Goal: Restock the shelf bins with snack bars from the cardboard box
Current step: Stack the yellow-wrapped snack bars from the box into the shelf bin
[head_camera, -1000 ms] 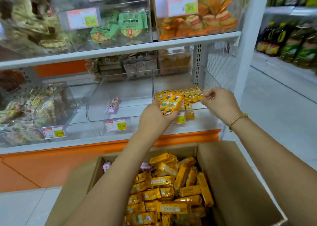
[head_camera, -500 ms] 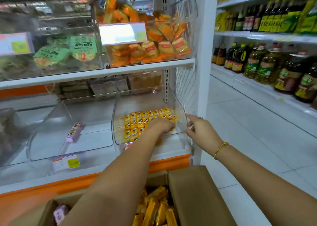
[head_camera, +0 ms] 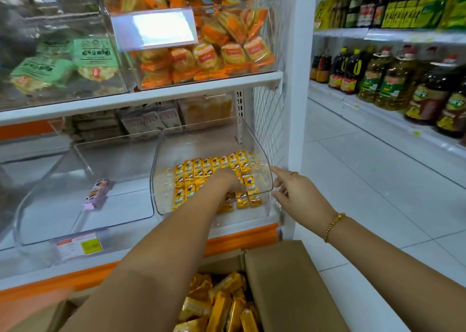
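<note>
Head view, nearest first: cardboard box (head_camera: 290,289) low in front, flap up on the right, heaped with gold-wrapped snack bars (head_camera: 222,304). Above it, left hand (head_camera: 227,180) over the front lip of the clear bin (head_camera: 262,155), knuckles up, fingers down among the yellow bars (head_camera: 201,166) lined in rows; grip hidden under the hand, so cannot tell whether clamped on bars or pressing flat. Right hand (head_camera: 295,193) just beside the bin's right wall, grip apart, fingertips touching the rim, likely steadying. Best to lay bars label-up, butt against the rows, fill the bare left strip, keep the bin from sliding. To the left, neighbouring bin (head_camera: 37,195) with one pink bar (head_camera: 97,193), price tag (head_camera: 79,246) in front. Overhead, shelf (head_camera: 176,92) crowding the wrist, loaded with orange packets (head_camera: 227,54) and green packets (head_camera: 95,54). Across the aisle, oil bottles (head_camera: 393,79).
</note>
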`<action>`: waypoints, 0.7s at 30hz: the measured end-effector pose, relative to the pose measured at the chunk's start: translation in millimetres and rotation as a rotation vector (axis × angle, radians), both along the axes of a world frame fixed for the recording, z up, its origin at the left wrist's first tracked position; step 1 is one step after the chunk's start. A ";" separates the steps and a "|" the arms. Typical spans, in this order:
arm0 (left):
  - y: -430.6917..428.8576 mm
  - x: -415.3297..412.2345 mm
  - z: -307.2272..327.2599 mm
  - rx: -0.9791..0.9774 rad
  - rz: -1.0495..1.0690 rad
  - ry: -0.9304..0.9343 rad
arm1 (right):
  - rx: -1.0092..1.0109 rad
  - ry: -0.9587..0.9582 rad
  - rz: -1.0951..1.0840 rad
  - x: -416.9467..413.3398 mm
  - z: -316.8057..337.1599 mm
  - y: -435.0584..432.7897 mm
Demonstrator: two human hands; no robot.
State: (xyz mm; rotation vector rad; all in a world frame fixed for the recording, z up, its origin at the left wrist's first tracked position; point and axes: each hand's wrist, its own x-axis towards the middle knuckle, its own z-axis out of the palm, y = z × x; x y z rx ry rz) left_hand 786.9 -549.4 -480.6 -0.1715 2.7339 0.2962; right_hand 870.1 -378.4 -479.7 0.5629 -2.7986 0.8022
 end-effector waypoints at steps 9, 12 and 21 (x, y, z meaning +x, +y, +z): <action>-38.3 109.6 7.4 0.482 -0.083 0.653 | 0.083 0.132 0.197 30.4 -2.2 -23.0; -58.5 165.1 -20.2 0.548 -0.084 0.674 | 0.396 -0.061 0.335 43.5 -33.2 -36.9; -84.5 222.8 -160.4 0.438 0.153 0.022 | 0.871 -0.602 0.401 57.4 -103.1 -31.0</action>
